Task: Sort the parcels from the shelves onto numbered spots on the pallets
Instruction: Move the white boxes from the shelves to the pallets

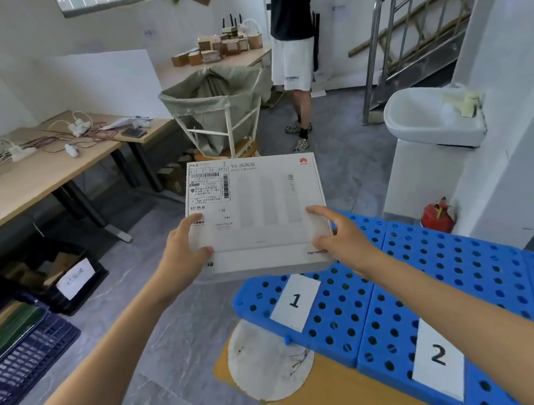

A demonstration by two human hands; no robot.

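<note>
We hold the white flat parcel (256, 210) in the air, over and just beyond the left end of the blue pallet (458, 264), not touching it. Our left hand (183, 253) grips the parcel's near left corner, thumb on the top face and the fingers mostly out of sight beneath. Our right hand (340, 236) grips the near right corner the same way. Both hands are clamped on the parcel, which lies nearly flat with its top face toward us. The shipping label (209, 185) sits on the corner of the parcel farthest from the pallet, and most of its print is too small for us to read.

On the pallet, the sheet marked 1 (296, 302) lies at the left end, almost under the parcel's near edge. The sheet marked 2 (437, 357) lies on the next section to the right. Neither sheet has a parcel on it.

We judge that we are carrying and checking: the parcel is in hand above the pallet's end and not yet set down. The next move calls for matching the label to a number, which we cannot do from here. Then we lower the parcel level onto that sheet and loosen both hands only once it rests on the pallet. Spot 1 is the nearer, while spot 2 would need a shift to the right along the pallet.
</note>
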